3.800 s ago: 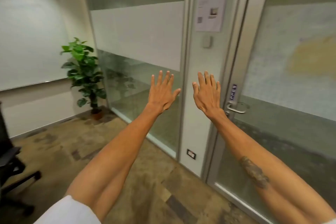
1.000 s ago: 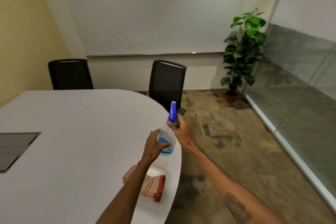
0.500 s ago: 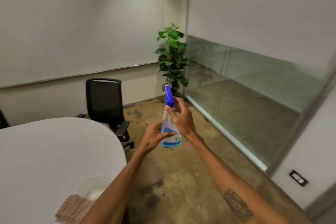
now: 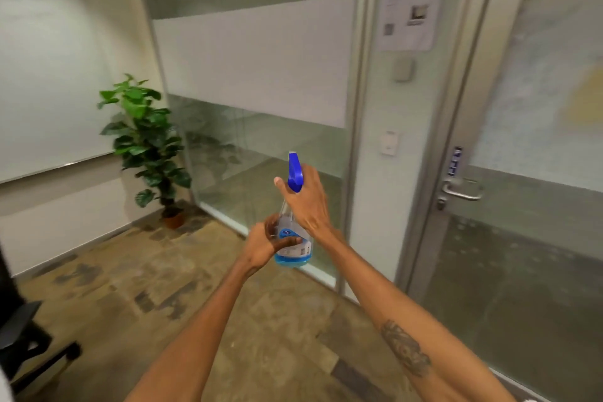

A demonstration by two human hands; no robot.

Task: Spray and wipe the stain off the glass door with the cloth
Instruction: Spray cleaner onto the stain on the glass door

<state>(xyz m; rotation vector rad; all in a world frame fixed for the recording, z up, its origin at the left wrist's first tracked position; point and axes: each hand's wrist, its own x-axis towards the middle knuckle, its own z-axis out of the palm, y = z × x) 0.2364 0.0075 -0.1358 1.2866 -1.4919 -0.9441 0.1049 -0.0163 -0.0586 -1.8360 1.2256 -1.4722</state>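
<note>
Both my hands hold a clear spray bottle (image 4: 295,250) with blue liquid and a blue trigger head, upright in front of me. My left hand (image 4: 264,243) wraps its lower body. My right hand (image 4: 308,202) grips the neck below the trigger. The glass door (image 4: 535,238) stands at the right with a metal lever handle (image 4: 461,191). A yellowish stain (image 4: 587,101) shows on its frosted band at the far right edge. The cloth is out of view.
A frosted glass partition (image 4: 254,62) runs left of the door. A potted plant (image 4: 146,147) stands in the corner. A black office chair (image 4: 23,336) sits at the lower left. A paper notice (image 4: 409,0) hangs on the post beside the door.
The view has swung right from the table and cloth to the glass door. Both hands kept hold of the spray bottle and carried it along.
</note>
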